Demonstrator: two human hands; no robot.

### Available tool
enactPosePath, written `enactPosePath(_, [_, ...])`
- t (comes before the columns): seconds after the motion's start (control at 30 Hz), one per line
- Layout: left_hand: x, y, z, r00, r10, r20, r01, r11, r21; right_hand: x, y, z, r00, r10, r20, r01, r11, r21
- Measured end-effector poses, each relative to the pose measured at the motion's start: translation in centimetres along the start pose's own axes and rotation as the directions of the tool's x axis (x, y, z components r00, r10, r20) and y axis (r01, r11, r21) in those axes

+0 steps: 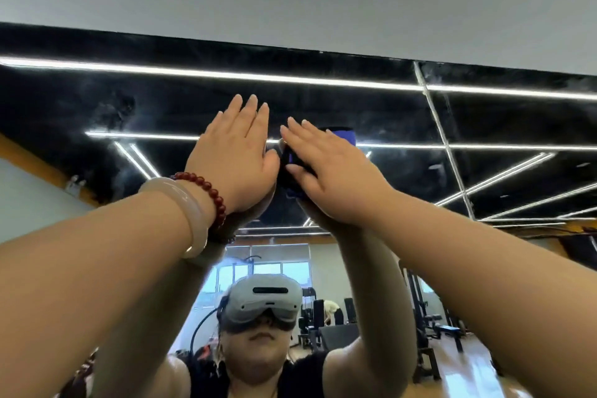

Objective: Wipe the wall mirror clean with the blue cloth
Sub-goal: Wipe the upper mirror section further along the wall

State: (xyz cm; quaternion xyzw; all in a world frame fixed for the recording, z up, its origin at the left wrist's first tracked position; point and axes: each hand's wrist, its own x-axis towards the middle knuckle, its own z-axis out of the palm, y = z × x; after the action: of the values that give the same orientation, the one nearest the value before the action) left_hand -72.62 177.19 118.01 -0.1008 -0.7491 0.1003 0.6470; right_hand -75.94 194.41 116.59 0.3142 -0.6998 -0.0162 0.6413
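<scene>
The wall mirror (pixel 355 107) fills most of the view; its top edge runs under the grey wall. Both my arms reach high up to it. My right hand (pixel 326 168) lies flat with straight fingers on the blue cloth (pixel 344 136) and presses it against the glass near the mirror's top. Only the cloth's upper edge and a bit by my thumb show; the rest is hidden under my palm. My left hand (pixel 235 155) is flat on the glass just left of the cloth, fingers straight and together, with a red bead bracelet and a pale bangle on the wrist.
A vertical seam (pixel 442 139) between mirror panels runs right of my hands. Hazy smears (pixel 113 107) mark the glass at upper left. The mirror reflects me with a headset, ceiling light strips, and gym machines and a bench behind me.
</scene>
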Motion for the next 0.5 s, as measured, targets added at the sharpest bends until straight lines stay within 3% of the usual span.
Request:
enactPosePath(0.07, [1.1, -0.1, -0.2, 1.000, -0.009, 0.019, 0.009, 1.000, -0.010, 1.0, 2.3, -0.3, 0.987, 0.153, -0.050, -0.152, 0.988, 0.033])
enactPosePath(0.13, [1.5, -0.2, 0.0, 1.000, -0.002, 0.017, 0.002, 1.000, 0.012, 2.2, 4.3, -0.6, 0.921, 0.375, -0.104, -0.367, 0.926, 0.088])
enactPosePath(0.2, [1.4, -0.2, 0.4, 1.000, -0.006, 0.010, 0.006, 0.999, 0.034, 3.2, 4.4, -0.4, 0.856, 0.482, -0.188, -0.480, 0.875, 0.059])
enactPosePath(0.27, [1.4, -0.2, 0.5, 1.000, -0.005, 0.005, 0.004, 0.999, 0.033, 3.2, 2.7, -0.3, 0.879, 0.427, -0.211, -0.428, 0.903, 0.041])
enactPosePath(0.33, [1.5, -0.2, 0.6, 1.000, -0.002, 0.002, 0.002, 1.000, 0.027, 2.2, 0.5, 0.3, 0.971, 0.192, -0.141, -0.186, 0.981, 0.054])
enactPosePath(0.4, [1.5, -0.3, 0.5, 1.000, -0.002, 0.005, 0.002, 1.000, 0.018, 1.2, -0.2, 0.6, 0.998, 0.000, -0.062, 0.002, 1.000, 0.029])
enactPosePath(0.43, [1.4, -0.3, 0.5, 1.000, -0.001, 0.011, 0.001, 1.000, 0.016, 1.4, 0.5, 0.5, 0.999, -0.016, -0.048, 0.017, 1.000, 0.015])
enactPosePath(0.5, [1.5, -0.4, 0.5, 1.000, 0.006, 0.016, -0.006, 1.000, 0.019, 2.6, 2.9, 0.0, 0.985, 0.141, -0.099, -0.136, 0.989, 0.056])
